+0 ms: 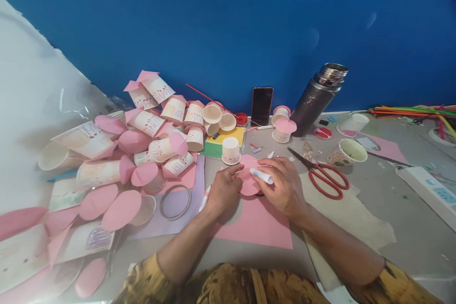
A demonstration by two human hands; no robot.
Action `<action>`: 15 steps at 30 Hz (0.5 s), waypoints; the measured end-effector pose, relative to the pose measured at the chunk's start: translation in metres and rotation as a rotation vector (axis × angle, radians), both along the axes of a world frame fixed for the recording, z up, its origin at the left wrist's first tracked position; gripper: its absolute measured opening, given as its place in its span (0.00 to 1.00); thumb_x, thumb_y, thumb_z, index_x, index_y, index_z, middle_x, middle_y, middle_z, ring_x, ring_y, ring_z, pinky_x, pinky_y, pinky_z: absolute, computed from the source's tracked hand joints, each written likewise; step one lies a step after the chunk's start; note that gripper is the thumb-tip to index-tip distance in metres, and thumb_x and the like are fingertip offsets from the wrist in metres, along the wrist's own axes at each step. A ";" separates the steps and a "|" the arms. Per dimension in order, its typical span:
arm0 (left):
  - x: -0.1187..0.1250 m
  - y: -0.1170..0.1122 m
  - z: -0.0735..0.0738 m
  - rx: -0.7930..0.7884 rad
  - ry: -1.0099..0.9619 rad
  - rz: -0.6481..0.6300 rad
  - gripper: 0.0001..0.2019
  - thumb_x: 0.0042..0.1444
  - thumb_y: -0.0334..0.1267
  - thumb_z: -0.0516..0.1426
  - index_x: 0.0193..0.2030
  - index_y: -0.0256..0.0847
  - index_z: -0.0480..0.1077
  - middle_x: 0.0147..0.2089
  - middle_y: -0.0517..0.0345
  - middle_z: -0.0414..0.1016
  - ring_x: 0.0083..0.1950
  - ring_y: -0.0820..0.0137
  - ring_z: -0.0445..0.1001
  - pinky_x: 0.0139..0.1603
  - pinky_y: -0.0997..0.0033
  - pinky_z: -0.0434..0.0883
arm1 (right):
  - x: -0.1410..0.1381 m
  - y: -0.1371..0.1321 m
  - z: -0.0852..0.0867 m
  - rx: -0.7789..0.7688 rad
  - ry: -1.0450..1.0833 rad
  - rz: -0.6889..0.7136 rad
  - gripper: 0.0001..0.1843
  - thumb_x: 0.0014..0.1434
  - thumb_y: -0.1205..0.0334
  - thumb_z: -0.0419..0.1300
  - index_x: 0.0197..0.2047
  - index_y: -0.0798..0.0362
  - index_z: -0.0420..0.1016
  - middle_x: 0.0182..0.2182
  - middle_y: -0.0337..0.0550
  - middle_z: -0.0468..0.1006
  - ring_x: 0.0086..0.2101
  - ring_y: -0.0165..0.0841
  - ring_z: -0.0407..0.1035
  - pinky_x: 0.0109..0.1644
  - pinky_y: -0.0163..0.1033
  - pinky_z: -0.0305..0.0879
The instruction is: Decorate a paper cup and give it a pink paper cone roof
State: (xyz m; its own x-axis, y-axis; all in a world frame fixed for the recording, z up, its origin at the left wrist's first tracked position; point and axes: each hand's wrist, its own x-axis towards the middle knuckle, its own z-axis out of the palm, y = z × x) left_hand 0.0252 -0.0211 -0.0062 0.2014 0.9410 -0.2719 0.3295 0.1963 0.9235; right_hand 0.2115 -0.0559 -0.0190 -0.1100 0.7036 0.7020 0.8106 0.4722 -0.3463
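Observation:
My right hand [285,187] grips a white glue tube [262,175] with a blue mark, tilted so its tip meets a pink paper circle [249,185]. At the circle's left edge, my left hand [225,189] has its fingers closed on the paper. Beneath lies a pink sheet [263,228] with a round cut-out. Just beyond my left fingers, a small decorated paper cup [231,150] stands upside down. A white pen [205,198] lies beside my left wrist.
Decorated cups with pink paper tops [151,122] are heaped at left. A grey tape ring [175,202] rests on purple paper [192,223]. Red-handled scissors [326,179], a patterned cup [346,153], a dark flask [317,99] and a power strip [427,187] occupy the right; a phone [261,106] leans behind.

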 end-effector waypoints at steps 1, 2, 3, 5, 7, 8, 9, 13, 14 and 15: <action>-0.001 0.002 -0.001 -0.019 0.016 0.012 0.31 0.49 0.27 0.55 0.62 0.29 0.76 0.20 0.68 0.63 0.25 0.72 0.60 0.30 0.71 0.58 | 0.001 0.001 0.002 0.005 0.042 0.000 0.03 0.68 0.61 0.66 0.45 0.48 0.80 0.44 0.47 0.86 0.44 0.44 0.76 0.51 0.53 0.73; -0.002 0.003 -0.002 -0.029 0.029 0.014 0.33 0.48 0.26 0.55 0.64 0.28 0.74 0.20 0.69 0.63 0.24 0.72 0.61 0.30 0.71 0.58 | 0.002 0.001 0.003 0.011 0.086 0.001 0.03 0.68 0.61 0.65 0.45 0.48 0.80 0.43 0.47 0.86 0.43 0.44 0.76 0.51 0.53 0.73; -0.003 0.004 -0.002 -0.030 0.042 0.007 0.34 0.48 0.26 0.55 0.65 0.28 0.73 0.19 0.69 0.63 0.24 0.72 0.61 0.30 0.71 0.58 | 0.004 0.002 0.004 0.011 0.129 0.001 0.03 0.68 0.61 0.65 0.44 0.47 0.81 0.42 0.47 0.86 0.43 0.43 0.77 0.51 0.53 0.74; -0.003 0.003 -0.001 -0.011 0.069 -0.019 0.35 0.48 0.24 0.54 0.67 0.29 0.71 0.20 0.69 0.64 0.24 0.71 0.62 0.31 0.71 0.60 | 0.005 0.003 0.005 -0.013 0.192 0.016 0.03 0.68 0.59 0.65 0.44 0.47 0.81 0.42 0.47 0.86 0.43 0.44 0.77 0.51 0.53 0.75; -0.002 0.000 0.002 0.028 0.086 -0.052 0.35 0.50 0.24 0.54 0.68 0.31 0.70 0.22 0.68 0.67 0.25 0.71 0.64 0.33 0.70 0.63 | 0.006 0.004 0.004 -0.063 0.206 0.075 0.04 0.67 0.57 0.66 0.44 0.46 0.82 0.45 0.48 0.86 0.46 0.44 0.78 0.52 0.53 0.75; -0.001 -0.002 0.003 0.049 0.088 -0.071 0.35 0.50 0.24 0.54 0.68 0.31 0.70 0.23 0.67 0.68 0.26 0.71 0.65 0.35 0.70 0.64 | 0.005 0.004 0.002 -0.091 0.200 0.114 0.05 0.67 0.57 0.67 0.44 0.46 0.82 0.47 0.48 0.86 0.48 0.45 0.78 0.54 0.54 0.75; 0.000 -0.003 0.004 0.067 0.085 -0.089 0.34 0.51 0.25 0.54 0.68 0.32 0.70 0.24 0.67 0.69 0.26 0.70 0.66 0.36 0.70 0.65 | 0.004 0.004 -0.001 -0.119 0.190 0.153 0.05 0.67 0.56 0.67 0.44 0.46 0.82 0.50 0.49 0.85 0.50 0.45 0.78 0.55 0.54 0.75; 0.001 -0.006 0.005 0.100 0.021 -0.102 0.33 0.53 0.26 0.55 0.68 0.34 0.69 0.28 0.65 0.73 0.27 0.71 0.67 0.36 0.71 0.66 | 0.002 0.006 -0.008 -0.231 0.190 0.247 0.05 0.68 0.58 0.66 0.46 0.47 0.82 0.46 0.46 0.87 0.47 0.42 0.80 0.53 0.51 0.75; 0.001 -0.006 0.004 0.095 -0.004 -0.095 0.32 0.53 0.27 0.55 0.67 0.34 0.68 0.29 0.65 0.74 0.27 0.72 0.66 0.35 0.72 0.65 | 0.002 0.006 -0.009 -0.246 0.198 0.249 0.05 0.68 0.58 0.66 0.47 0.47 0.82 0.43 0.45 0.88 0.45 0.42 0.80 0.52 0.51 0.75; 0.001 -0.006 0.004 0.087 -0.029 -0.088 0.32 0.53 0.27 0.55 0.67 0.34 0.68 0.30 0.65 0.75 0.26 0.73 0.66 0.33 0.72 0.64 | 0.003 0.007 -0.009 -0.249 0.206 0.244 0.05 0.68 0.58 0.67 0.47 0.47 0.81 0.42 0.44 0.88 0.44 0.41 0.80 0.51 0.50 0.75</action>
